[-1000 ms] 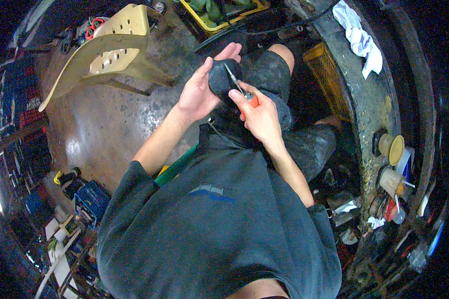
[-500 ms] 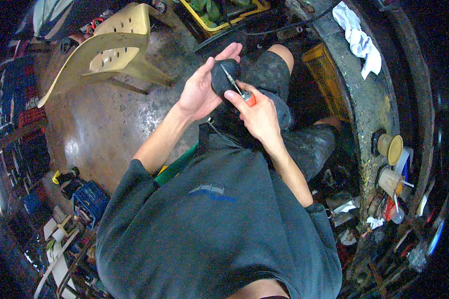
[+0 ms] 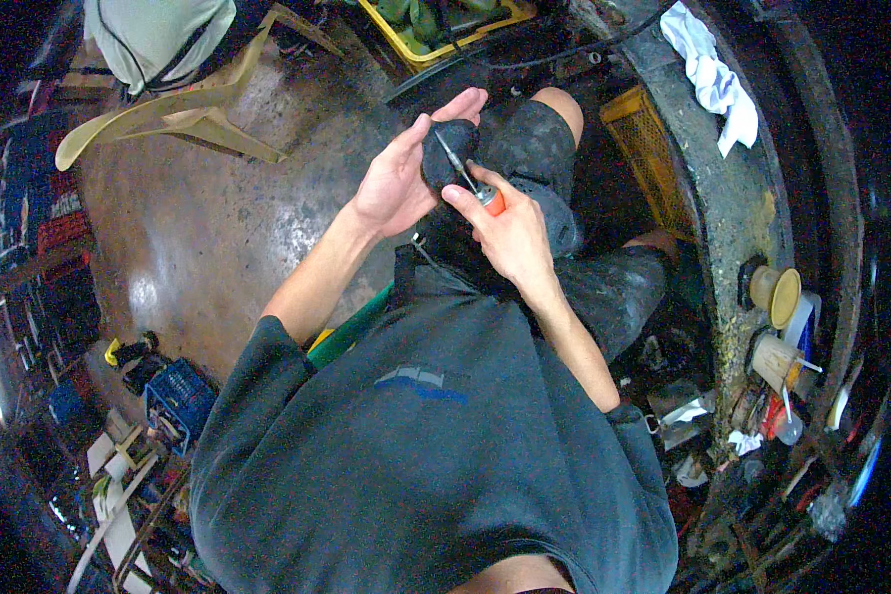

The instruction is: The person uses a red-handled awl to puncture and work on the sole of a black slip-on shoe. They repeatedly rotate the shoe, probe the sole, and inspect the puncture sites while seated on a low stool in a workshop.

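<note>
The chair [image 3: 183,109] has shifted leftward in view; left hand [image 3: 396,183] cups the black part [image 3: 450,148], right hand [image 3: 500,228] grips the screwdriver [image 3: 470,183].

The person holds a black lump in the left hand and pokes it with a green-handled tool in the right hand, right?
Almost. The tool has an orange handle, not green, as the head view shows. The left hand does hold the black lump, and the right hand holds the tool against it.
</note>
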`<state>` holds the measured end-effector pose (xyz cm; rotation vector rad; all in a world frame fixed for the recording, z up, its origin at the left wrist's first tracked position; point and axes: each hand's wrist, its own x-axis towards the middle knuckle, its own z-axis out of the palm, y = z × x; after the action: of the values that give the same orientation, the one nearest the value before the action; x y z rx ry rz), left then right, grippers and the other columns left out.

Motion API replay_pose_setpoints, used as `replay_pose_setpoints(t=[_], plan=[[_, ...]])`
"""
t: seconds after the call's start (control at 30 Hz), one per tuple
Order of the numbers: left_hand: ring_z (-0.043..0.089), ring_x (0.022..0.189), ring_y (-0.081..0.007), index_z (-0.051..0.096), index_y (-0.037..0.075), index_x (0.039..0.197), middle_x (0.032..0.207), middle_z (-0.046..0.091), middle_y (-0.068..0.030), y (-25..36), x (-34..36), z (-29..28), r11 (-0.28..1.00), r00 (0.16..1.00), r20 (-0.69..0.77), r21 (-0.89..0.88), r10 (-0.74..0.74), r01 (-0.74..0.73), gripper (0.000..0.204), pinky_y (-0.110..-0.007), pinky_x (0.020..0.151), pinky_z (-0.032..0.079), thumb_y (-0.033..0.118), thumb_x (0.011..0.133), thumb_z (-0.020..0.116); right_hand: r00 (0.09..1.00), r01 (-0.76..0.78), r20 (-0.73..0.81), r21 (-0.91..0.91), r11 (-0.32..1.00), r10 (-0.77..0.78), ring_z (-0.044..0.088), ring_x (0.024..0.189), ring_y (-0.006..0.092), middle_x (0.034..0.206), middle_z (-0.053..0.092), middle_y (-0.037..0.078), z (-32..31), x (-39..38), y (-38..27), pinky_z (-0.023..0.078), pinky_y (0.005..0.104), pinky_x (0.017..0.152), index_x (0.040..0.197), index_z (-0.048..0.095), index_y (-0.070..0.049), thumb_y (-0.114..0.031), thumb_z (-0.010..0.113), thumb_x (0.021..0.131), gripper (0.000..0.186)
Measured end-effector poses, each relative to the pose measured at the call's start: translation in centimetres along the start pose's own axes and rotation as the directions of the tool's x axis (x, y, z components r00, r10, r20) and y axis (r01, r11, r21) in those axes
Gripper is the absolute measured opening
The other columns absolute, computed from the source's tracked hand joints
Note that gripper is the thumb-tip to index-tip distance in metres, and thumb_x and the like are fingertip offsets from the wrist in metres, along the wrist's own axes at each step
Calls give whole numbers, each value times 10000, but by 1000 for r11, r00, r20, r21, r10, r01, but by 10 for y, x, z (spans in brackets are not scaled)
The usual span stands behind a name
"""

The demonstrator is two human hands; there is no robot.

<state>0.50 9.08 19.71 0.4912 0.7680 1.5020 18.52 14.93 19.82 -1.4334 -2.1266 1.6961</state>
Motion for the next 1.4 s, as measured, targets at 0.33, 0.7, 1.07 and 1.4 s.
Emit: replay_pose_setpoints(t=[0.33,0.7,1.07,1.4], plan=[[188,1712,-268,265,45,1760,1855,226,-85,0,1,1,1000,1000,-24,-5,-6,6,709,-436,1395,169,464,1192,334,998,53,-16,-39,998,-54,782,1151,382,1191,799,277,-2,-3,-6,585,439,1000,1465,708,-61,-654,798,939,798],[194,1710,-256,275,47,1759,1855,230,-74,1,1,1,999,1000,-25,-49,-15,13,702,-424,1388,192,454,1190,331,988,142,-49,-69,987,-146,785,999,480,962,797,274,3,-4,-1,609,541,903,1497,688,-137,-755,775,894,868],[223,1703,-247,280,55,1760,1855,237,-72,2,1,-2,994,999,-16,-108,-37,35,694,-414,1380,218,442,1186,336,990,134,-29,-175,975,-141,778,942,502,940,788,289,1,-7,-3,614,576,850,1543,654,-148,-775,768,884,916],[258,1693,-272,237,86,1775,1856,237,-52,3,2,-7,952,1000,-10,-306,-19,15,703,-486,1370,259,442,1183,366,988,130,-58,-155,979,-141,786,955,487,980,791,297,-3,-11,2,621,547,861,1537,668,-198,-769,773,886,872]])
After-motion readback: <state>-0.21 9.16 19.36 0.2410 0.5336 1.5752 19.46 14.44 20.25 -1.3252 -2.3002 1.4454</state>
